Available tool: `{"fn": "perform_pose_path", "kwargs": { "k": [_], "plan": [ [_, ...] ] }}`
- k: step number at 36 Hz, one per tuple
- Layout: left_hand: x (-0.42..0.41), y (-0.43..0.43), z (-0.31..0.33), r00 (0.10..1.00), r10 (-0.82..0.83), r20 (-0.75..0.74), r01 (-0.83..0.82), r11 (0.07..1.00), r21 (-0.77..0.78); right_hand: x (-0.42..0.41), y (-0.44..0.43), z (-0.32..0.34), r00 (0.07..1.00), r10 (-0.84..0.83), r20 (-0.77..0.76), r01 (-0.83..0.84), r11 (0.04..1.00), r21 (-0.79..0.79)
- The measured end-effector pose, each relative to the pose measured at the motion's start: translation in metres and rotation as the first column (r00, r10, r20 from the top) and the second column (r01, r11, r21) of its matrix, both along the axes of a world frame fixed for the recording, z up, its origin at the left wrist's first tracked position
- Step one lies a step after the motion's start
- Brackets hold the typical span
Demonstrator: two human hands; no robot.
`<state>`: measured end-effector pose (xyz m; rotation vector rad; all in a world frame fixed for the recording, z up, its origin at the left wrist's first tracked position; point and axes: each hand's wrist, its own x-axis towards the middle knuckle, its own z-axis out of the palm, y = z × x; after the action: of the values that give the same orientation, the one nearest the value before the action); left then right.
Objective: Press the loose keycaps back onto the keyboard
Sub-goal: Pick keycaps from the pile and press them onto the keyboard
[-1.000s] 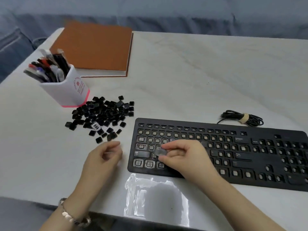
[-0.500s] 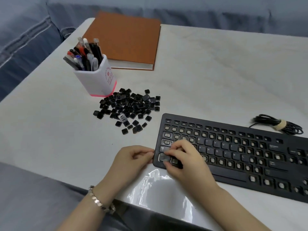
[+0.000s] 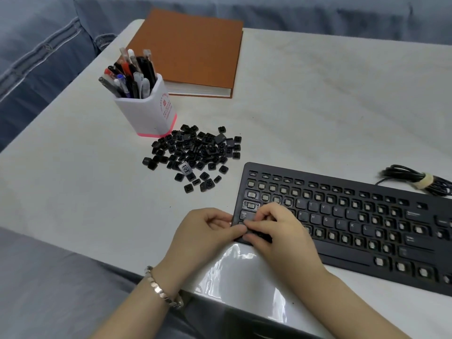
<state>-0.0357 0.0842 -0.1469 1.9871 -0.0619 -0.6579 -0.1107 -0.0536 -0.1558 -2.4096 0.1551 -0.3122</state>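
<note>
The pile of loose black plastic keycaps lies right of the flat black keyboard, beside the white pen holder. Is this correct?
Not quite: the head view shows the pile of loose black plastic keycaps left of the flat black keyboard, not right. It is indeed beside the white pen holder.

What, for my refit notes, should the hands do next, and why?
Probably press straight down with the right hand, left hand steadying the keyboard. Both hands meet, curled, at its near-left corner; the keycap itself is hidden, so seating is unconfirmed. Many sockets are bare and the pile waits.
</note>
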Motion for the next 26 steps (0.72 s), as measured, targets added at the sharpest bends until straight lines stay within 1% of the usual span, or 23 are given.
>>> {"fn": "perform_pose_path", "kwargs": {
  "k": [3, 5, 6, 8, 10, 11, 13, 16, 17, 19, 23, 26],
  "plan": [
    [-0.002, -0.007, 0.0, 0.997, -0.015, 0.074, 0.004, 0.99, 0.138, 0.001, -0.006, 0.001, 0.994, 0.044, -0.095, -0.036, 0.996, 0.08],
    [-0.001, -0.009, 0.0, 0.997, -0.02, 0.079, 0.006, 0.984, 0.179, 0.004, -0.016, 0.004, 0.984, 0.096, -0.148, -0.078, 0.989, 0.123],
    [0.0, -0.01, 0.0, 0.997, -0.022, 0.069, 0.009, 0.983, 0.186, 0.006, -0.023, 0.007, 0.984, 0.102, -0.143, -0.085, 0.989, 0.12],
    [0.002, -0.011, 0.001, 0.998, -0.026, 0.053, 0.015, 0.979, 0.203, 0.01, -0.038, 0.012, 0.998, 0.015, -0.062, -0.012, 0.999, 0.044],
    [0.004, -0.012, 0.0, 0.999, -0.026, 0.048, 0.015, 0.973, 0.232, 0.015, -0.053, 0.014, 0.993, -0.119, 0.014, 0.119, 0.989, -0.089],
    [0.006, -0.012, 0.0, 0.999, -0.031, 0.044, 0.019, 0.969, 0.248, 0.017, -0.06, 0.014, 0.985, -0.168, 0.025, 0.17, 0.974, -0.151],
    [0.009, -0.014, 0.002, 0.998, -0.059, 0.027, 0.05, 0.96, 0.277, 0.023, -0.074, 0.012, 0.977, -0.212, -0.021, 0.201, 0.95, -0.238],
    [0.013, -0.015, 0.004, 0.995, -0.095, 0.009, 0.088, 0.949, 0.302, 0.027, -0.079, 0.006, 0.969, -0.203, -0.14, 0.151, 0.937, -0.315],
    [0.013, -0.015, 0.004, 0.995, -0.101, 0.008, 0.094, 0.947, 0.309, 0.027, -0.078, 0.004, 0.967, -0.2, -0.156, 0.136, 0.928, -0.346],
    [0.015, -0.015, 0.004, 0.994, -0.112, 0.009, 0.103, 0.941, 0.323, 0.028, -0.075, -0.001, 0.966, -0.212, -0.146, 0.143, 0.914, -0.379],
    [0.017, -0.016, 0.003, 0.991, -0.132, 0.027, 0.115, 0.933, 0.34, 0.029, -0.075, -0.001, 0.967, -0.233, -0.1, 0.18, 0.91, -0.373],
    [0.02, -0.014, 0.005, 0.983, -0.185, 0.002, 0.176, 0.934, 0.312, 0.028, -0.075, -0.002, 0.969, -0.233, -0.085, 0.186, 0.909, -0.374]
  ]
}}
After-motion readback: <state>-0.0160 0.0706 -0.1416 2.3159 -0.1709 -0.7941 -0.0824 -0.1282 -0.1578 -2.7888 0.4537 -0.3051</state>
